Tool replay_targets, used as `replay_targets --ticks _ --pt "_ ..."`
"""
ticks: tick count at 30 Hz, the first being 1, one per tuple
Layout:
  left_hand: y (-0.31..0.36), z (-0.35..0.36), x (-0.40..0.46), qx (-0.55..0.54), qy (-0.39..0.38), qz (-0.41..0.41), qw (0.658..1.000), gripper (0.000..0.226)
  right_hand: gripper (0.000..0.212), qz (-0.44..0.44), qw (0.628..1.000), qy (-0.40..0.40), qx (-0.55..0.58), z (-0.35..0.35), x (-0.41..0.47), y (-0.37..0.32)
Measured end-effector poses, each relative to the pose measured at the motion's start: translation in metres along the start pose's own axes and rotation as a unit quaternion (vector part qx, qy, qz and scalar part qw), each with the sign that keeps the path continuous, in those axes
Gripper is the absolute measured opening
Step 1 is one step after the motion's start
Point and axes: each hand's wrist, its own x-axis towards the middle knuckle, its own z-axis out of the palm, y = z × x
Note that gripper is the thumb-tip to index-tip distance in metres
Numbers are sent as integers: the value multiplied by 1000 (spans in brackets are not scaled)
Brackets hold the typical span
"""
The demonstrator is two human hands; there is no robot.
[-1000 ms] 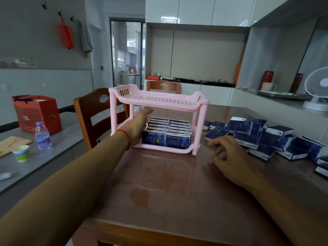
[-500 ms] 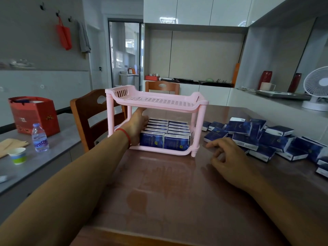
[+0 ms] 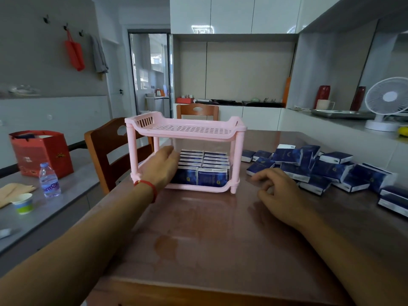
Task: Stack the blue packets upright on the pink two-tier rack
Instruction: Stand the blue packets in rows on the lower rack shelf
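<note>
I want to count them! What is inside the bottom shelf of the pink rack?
Blue packets stand upright in two rows on the pink rack's lower tier. The left hand covers that row's left side, so a full count is not possible.

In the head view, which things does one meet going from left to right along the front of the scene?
Paper cup → water bottle → left hand → pink rack → right hand → pile of loose blue packets.
</note>
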Motion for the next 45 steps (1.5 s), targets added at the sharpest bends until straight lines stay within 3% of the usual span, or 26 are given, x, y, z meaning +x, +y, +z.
replay_targets --ticks 4,7,9,13,19,24,33,36,39,42,45 --pt "11 6 -43 143 11 136 980 39 26 20 999 31 -36 -9 -6 3" --pt "19 12 -66 277 54 243 928 33 27 85 990 56 -95 -23 -10 14" --pt "27 18 -71 329 76 268 902 38 33 128 981 62 -133 -38 -9 24" --pt "27 26 -71 303 46 215 927 44 37 144 966 49 -208 -66 -4 44" --pt "1 3 -44 243 23 119 962 60 40 109 965 79 -224 -51 -5 60" --pt "-7 -1 -24 187 24 74 979 53 43 73 956 69 -274 -43 0 58" --pt "-14 8 -18 157 40 77 984 55 52 106 947 64 -296 -49 -1 64" --pt "-11 6 -22 146 34 68 986 61 42 109 951 89 -276 -54 -2 65" --pt "-5 4 -35 198 62 111 972 58 34 103 957 140 -234 -58 -2 66" --pt "9 2 -57 262 115 237 928 41 30 92 974 191 -81 -65 -4 62" --pt "33 10 -78 261 103 362 889 30 26 116 979 155 64 -71 -10 53"
